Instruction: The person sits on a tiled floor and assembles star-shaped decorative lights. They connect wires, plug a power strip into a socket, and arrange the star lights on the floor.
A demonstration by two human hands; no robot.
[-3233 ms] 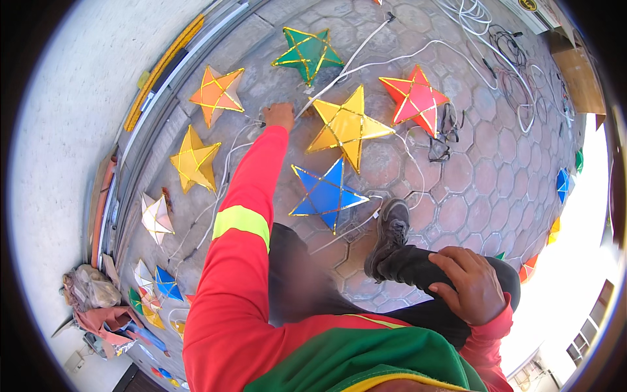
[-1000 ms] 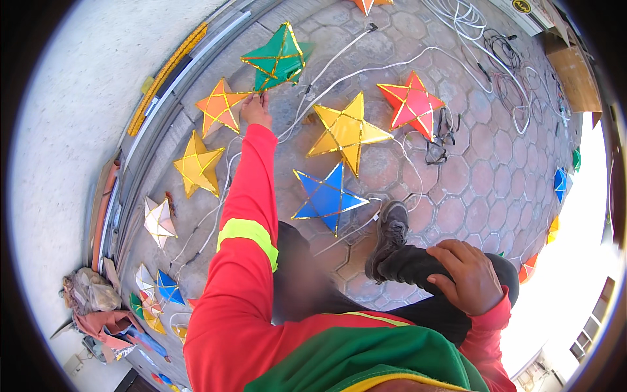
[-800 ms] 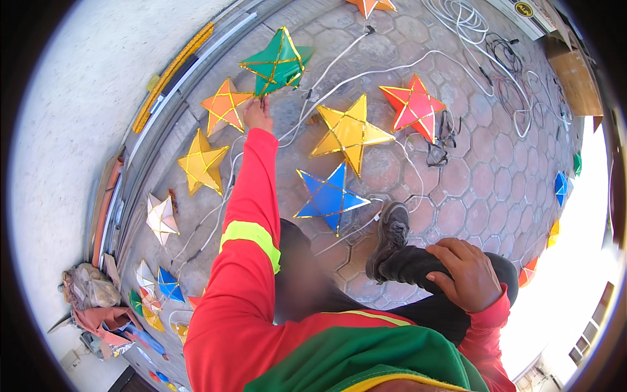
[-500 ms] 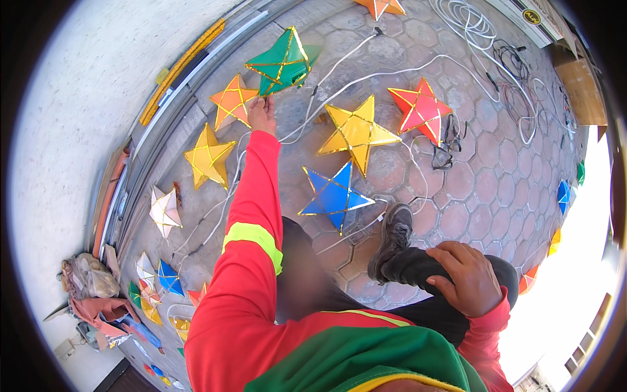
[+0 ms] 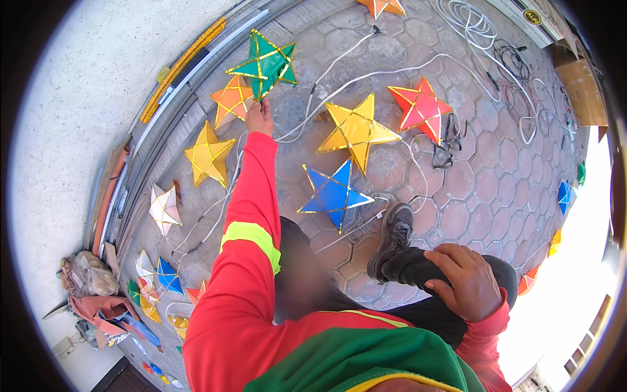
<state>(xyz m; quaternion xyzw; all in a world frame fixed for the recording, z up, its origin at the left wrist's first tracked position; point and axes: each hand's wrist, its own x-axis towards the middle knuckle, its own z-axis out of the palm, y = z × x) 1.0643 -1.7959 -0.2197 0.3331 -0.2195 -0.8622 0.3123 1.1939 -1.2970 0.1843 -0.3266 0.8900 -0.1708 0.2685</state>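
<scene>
My left hand [image 5: 259, 117], arm stretched forward, pinches the lower point of a green star lantern [image 5: 262, 64] trimmed in gold. The green lantern partly covers an orange star lantern [image 5: 232, 99] behind it. A yellow star lantern [image 5: 209, 155] lies nearer to me, with a white one [image 5: 165, 208] beyond it toward my left. To the right of my left arm are a larger yellow star lantern [image 5: 358, 134], a blue one [image 5: 334, 195] and a red one [image 5: 418, 110]. My right hand [image 5: 469, 281] rests on my bent knee, fingers loosely apart and holding nothing.
White cable [image 5: 372, 77] winds across the paving among the lanterns and coils at the far right. Long rods and trim strips [image 5: 183, 70] lie along the left wall. Bags and scraps [image 5: 91, 277] are piled at lower left; a cardboard box [image 5: 580, 91] stands at right.
The green star lantern has shifted left and turned in my left hand, now overlapping the orange one more. My left hand moved slightly nearer. My right hand stays on the knee.
</scene>
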